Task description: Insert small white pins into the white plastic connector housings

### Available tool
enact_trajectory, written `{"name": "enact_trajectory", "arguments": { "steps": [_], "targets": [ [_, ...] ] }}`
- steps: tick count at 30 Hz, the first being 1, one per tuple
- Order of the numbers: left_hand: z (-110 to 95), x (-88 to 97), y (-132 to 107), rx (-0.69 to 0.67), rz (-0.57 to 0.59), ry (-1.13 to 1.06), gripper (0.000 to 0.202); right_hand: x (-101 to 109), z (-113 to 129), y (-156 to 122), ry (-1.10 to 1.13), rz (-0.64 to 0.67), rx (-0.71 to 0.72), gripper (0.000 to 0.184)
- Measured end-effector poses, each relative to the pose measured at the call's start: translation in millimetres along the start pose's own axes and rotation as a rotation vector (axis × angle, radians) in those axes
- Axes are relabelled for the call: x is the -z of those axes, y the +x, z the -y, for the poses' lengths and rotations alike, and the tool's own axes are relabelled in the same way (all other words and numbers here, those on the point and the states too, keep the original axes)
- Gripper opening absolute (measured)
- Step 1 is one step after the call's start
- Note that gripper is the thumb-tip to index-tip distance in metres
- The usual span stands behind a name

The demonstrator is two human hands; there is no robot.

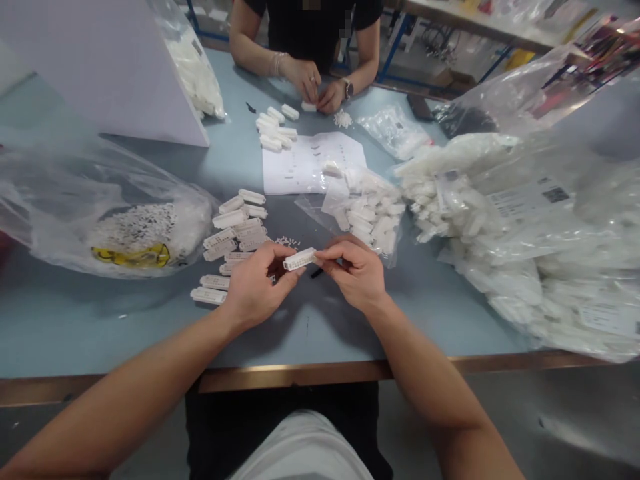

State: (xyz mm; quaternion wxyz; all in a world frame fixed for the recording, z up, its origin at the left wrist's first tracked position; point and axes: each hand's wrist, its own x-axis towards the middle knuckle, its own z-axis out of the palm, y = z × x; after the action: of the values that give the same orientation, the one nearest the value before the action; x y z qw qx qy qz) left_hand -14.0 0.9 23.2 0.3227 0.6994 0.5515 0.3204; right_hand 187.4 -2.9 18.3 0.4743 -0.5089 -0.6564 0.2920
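Observation:
A white plastic connector housing point(300, 259) is held across its ends between my left hand point(255, 287) and my right hand point(355, 275), above the table. Both thumbs and forefingers pinch it. Just left of my left hand, several matching housings point(233, 243) lie in loose rows on the blue-grey table point(305, 327). Some of them are partly hidden by that hand. A small black piece point(317, 273) lies on the table under my right hand. Beyond my right hand, an open plastic bag of white housings point(367, 217) lies on the table.
A co-worker's hands point(315, 87) work at the far side, near a small group of housings point(273, 130) and a printed sheet point(310, 163). Large clear bags of white parts point(500, 233) point(115, 220) sit right and left. A white board point(100, 67) stands at far left.

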Motion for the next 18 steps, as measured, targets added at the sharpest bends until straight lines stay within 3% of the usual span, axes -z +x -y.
{"name": "enact_trajectory", "arguments": {
  "steps": [5, 11, 18],
  "targets": [
    [2.3, 0.6, -0.7, -0.012, 0.025, 0.010, 0.027, 1.5, -1.0, 3.5, 0.125, 0.068, -0.104, 0.006],
    [7.8, -0.7, -0.4, -0.093, 0.060, -0.008, 0.024, 6.8, -2.9, 8.3, 0.436, 0.269, -0.358, 0.033],
    [8.3, -0.1, 2.8, -0.018, 0.034, -0.107, 0.027, 0.3, -9.3, 8.5, 0.433, 0.242, -0.326, 0.034]
  ]
}}
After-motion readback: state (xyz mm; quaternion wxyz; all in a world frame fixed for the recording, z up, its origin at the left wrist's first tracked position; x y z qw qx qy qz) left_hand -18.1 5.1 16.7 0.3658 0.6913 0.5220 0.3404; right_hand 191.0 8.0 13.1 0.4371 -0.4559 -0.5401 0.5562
